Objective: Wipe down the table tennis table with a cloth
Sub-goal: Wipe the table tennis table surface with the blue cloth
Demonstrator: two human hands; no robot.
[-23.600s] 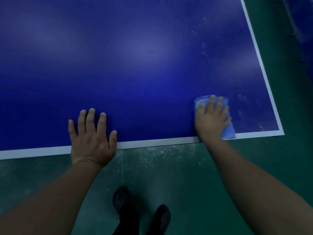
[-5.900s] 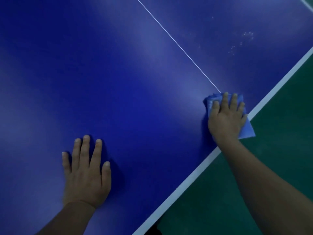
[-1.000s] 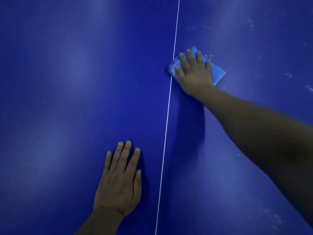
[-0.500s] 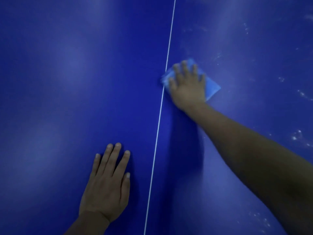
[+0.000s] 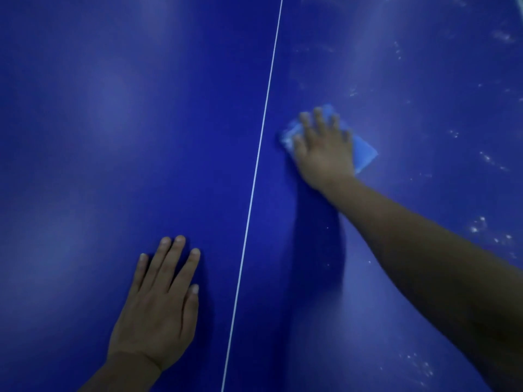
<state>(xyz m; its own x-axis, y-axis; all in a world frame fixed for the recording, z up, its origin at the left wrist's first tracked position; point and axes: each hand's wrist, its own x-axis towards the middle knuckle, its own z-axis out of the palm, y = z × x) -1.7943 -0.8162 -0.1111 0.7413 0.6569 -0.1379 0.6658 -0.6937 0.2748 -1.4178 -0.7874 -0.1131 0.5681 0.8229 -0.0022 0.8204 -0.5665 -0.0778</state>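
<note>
While the right hand (image 5: 322, 154) presses flat-fingered on the soft, limp cloth (image 5: 363, 154), the left hand (image 5: 158, 309) rests open on the surface (image 5: 113, 108); pin it broadly

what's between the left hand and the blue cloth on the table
In the head view, only bare dark blue table tennis table crossed by its thin white centre line separates the flat left hand from the folded light blue cloth.

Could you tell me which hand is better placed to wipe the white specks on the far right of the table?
The right hand: it already presses the cloth flat, right of the centre line, nearer the specks. The left hand rests bare on the table, left of it.
</note>
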